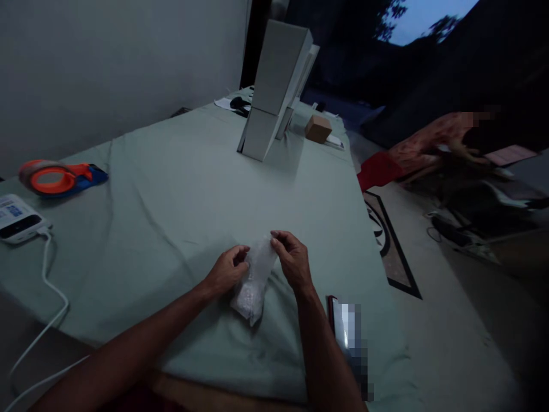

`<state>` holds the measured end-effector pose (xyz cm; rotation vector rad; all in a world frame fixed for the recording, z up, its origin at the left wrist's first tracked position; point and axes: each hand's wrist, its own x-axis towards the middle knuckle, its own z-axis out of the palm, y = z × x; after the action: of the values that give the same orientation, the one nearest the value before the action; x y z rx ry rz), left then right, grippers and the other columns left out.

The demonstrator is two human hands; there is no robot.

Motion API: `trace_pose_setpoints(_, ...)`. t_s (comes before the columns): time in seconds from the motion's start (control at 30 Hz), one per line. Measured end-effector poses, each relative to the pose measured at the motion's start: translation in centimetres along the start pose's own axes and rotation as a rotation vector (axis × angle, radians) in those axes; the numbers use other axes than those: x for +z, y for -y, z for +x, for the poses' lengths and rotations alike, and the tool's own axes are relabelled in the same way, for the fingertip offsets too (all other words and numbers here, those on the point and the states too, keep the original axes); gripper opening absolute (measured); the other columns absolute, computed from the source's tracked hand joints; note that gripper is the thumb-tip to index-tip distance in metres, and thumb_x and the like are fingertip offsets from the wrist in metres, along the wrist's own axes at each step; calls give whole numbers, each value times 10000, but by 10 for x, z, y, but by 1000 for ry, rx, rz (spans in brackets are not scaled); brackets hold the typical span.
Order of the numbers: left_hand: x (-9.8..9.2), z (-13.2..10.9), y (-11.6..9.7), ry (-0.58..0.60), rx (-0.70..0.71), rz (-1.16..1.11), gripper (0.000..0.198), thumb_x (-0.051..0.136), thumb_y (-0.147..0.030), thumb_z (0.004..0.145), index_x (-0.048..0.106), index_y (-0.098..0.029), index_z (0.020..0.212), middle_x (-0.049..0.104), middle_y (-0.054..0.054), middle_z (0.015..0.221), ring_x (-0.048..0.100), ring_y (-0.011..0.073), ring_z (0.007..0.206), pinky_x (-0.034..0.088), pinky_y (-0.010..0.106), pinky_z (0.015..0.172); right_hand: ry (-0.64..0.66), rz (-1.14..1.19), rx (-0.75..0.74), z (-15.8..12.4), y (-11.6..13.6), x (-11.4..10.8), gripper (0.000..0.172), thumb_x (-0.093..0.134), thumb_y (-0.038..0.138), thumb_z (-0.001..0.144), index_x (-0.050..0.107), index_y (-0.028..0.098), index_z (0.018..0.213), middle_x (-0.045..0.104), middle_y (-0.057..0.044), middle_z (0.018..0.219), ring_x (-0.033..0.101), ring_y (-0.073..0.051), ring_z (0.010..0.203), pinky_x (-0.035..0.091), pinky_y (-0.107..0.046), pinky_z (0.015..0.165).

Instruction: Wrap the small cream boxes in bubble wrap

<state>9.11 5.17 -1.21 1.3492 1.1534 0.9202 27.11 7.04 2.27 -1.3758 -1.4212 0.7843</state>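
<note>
A translucent bubble-wrap pouch lies on the green tablecloth between my hands, its lower end bulging around something I cannot make out. My right hand pinches the pouch's upper right corner between thumb and fingers. At the upper left edge, the curled fingers of my left hand close on the plastic. Beside my right forearm lies a phone with a dark red edge, partly blurred out.
An orange and blue tape dispenser and a white device with a cable are at left. Tall white boxes stand farther back, near a small brown carton. A person sits beyond the table's right edge.
</note>
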Motion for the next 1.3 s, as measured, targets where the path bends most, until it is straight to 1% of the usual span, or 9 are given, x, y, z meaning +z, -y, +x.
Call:
trace_pose_setpoints(0.17, 8, 14, 0, 70, -49, -146, 180, 542, -239, 732, 655, -131, 820, 624, 5, 738, 569, 150, 717, 456, 249, 665, -217, -252, -68, -19, 0, -6, 255, 575, 357, 829, 643, 178, 996, 662, -67, 894, 599, -198, 812, 471, -335, 726)
trace_pose_setpoints(0.27, 11, 17, -1, 46, -70, -167, 206, 577, -334, 748, 628, -136, 766, 590, -10, 688, 532, 137, 657, 428, 240, 619, -84, -363, -109, -40, 0, 0, 287, 608, 390, 823, 627, 185, 1023, 669, -67, 885, 607, -204, 804, 477, -354, 763)
trace_pose_setpoints(0.37, 13, 19, -3, 40, -78, -193, 312, 575, -449, 775, 606, -143, 716, 563, -14, 649, 515, 134, 627, 410, 238, 598, 56, -370, -106, -51, 0, 11, 468, 715, 430, 714, 620, 181, 1099, 675, -108, 1032, 606, -251, 903, 461, -399, 830)
trace_pose_setpoints(0.47, 13, 20, -4, 26, -79, -206, 390, 587, -527, 762, 597, -144, 686, 554, -7, 627, 521, 143, 632, 405, 242, 599, -31, -162, 40, -47, -5, 15, 352, 707, 454, 707, 676, 188, 936, 686, -76, 912, 595, -235, 845, 451, -367, 802)
trace_pose_setpoints(0.57, 8, 24, -3, -17, -79, -203, 427, 572, -564, 752, 601, -141, 702, 569, 5, 657, 524, 148, 655, 405, 246, 615, -136, 64, 186, -39, -15, 8, 323, 598, 502, 794, 645, 188, 736, 625, -23, 698, 564, -176, 688, 446, -295, 671)
trace_pose_setpoints(0.73, -1, 32, -1, -118, -79, -103, 419, 510, -538, 781, 625, -138, 823, 578, 21, 749, 521, 161, 708, 420, 268, 660, -195, 212, 277, -40, -37, 1, 432, 523, 599, 801, 551, 187, 673, 520, 26, 561, 461, -114, 493, 370, -234, 476)
trace_pose_setpoints(0.9, -4, 10, -7, -262, -11, 241, 614, 628, -459, 734, 509, -153, 1253, 563, 55, 986, 545, 189, 833, 453, 325, 804, -231, 238, 321, -46, -47, 0, 415, 672, 530, 720, 654, 156, 898, 643, -9, 713, 534, -123, 572, 392, -226, 496)
trace_pose_setpoints(1.1, 4, -18, -17, -107, 131, 731, 742, 684, -471, 712, 443, -170, 1346, 595, 113, 1138, 585, 268, 1023, 460, 374, 901, -211, 218, 312, -47, -52, 2, 489, 728, 430, 677, 631, 143, 1061, 685, -28, 787, 614, -165, 702, 474, -275, 644)
trace_pose_setpoints(1.3, -5, 4, -10, -77, -44, 654, 400, 541, -172, 736, 630, -208, 1124, 684, 15, 815, 631, 190, 778, 450, 272, 738, -237, 168, 274, -48, -52, 0, 422, 655, 410, 721, 618, 142, 1045, 626, 12, 698, 549, -133, 614, 433, -245, 573)
